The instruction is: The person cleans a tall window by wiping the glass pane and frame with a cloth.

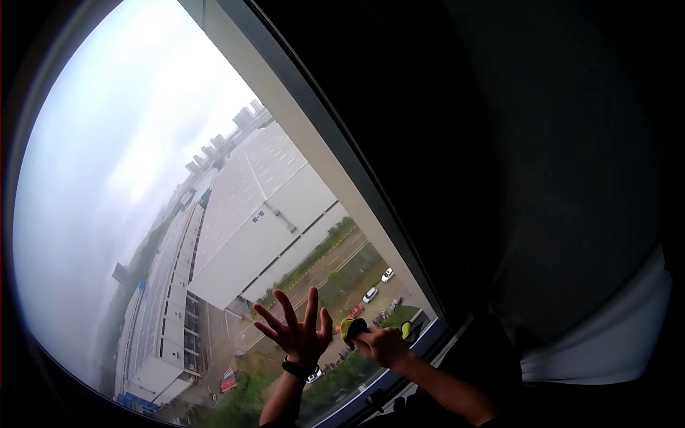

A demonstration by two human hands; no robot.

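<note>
My left hand (303,341), with a dark band (295,369) on its wrist, is raised with its fingers spread in front of the window glass (128,143). Whether its palm touches the pane I cannot tell. Just to its right, my right hand (385,348) is closed around a small yellow-and-black object (352,330). Another yellow part (406,329) shows behind that hand; whether it belongs to the same object is unclear. The fingers hide much of the held object, so its kind does not show.
A slanting window frame (335,135) borders the pane on the right, with the lower frame (389,381) near my right forearm. Outside, far below, are a large white building (260,214), a road and parked cars (370,294). Pale fabric (592,342) shows in the dark lower right.
</note>
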